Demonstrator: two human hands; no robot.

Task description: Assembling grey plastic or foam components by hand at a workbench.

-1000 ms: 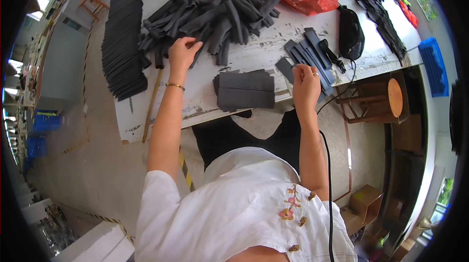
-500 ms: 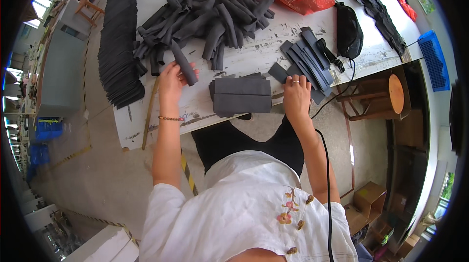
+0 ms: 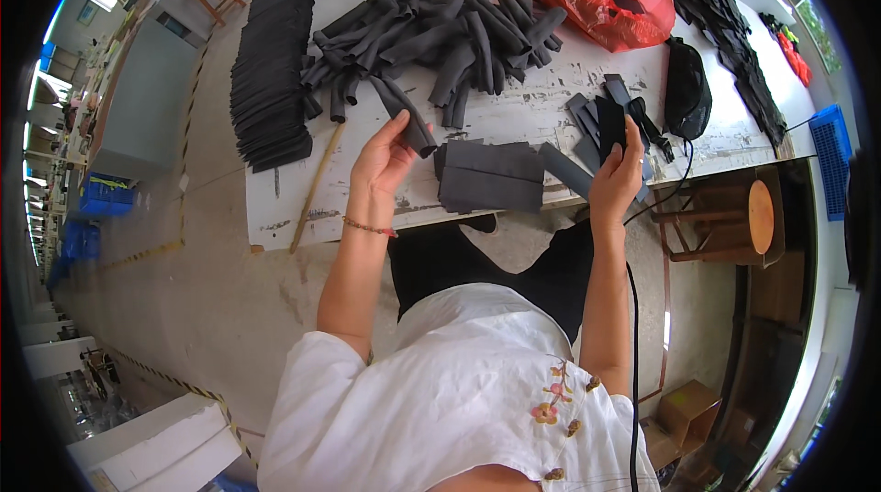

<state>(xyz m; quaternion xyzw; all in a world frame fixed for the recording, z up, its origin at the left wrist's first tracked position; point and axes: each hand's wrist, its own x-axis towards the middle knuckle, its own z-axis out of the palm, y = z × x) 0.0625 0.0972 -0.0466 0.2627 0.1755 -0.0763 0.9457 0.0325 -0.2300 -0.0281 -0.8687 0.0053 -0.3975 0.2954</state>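
My left hand (image 3: 387, 154) grips a curled, dark grey tube of sheet material (image 3: 402, 111) between thumb and fingers, at the near edge of a heap of similar tubes (image 3: 454, 38). In my right hand (image 3: 620, 182) a flat black strip (image 3: 609, 122) stands raised, pinched between thumb and fingers. It is above a scatter of narrow dark grey strips (image 3: 566, 168), partly hidden by the hand. Between my hands, a stack of flat dark grey rectangular pieces (image 3: 491, 180) lies by the table's near edge.
A long row of overlapping black pieces (image 3: 273, 61) covers the table's left side, with a wooden stick (image 3: 317, 187) beside it. Toward the back right are a red plastic bag (image 3: 610, 19), a black pouch (image 3: 686, 88) and a black cable (image 3: 668, 200). A wooden stool (image 3: 760, 217) stands right.
My right hand has lifted a black strip off the scattered strips. The left hand still holds its tube, now turned more open. The whole view has shifted, with the table appearing further right.
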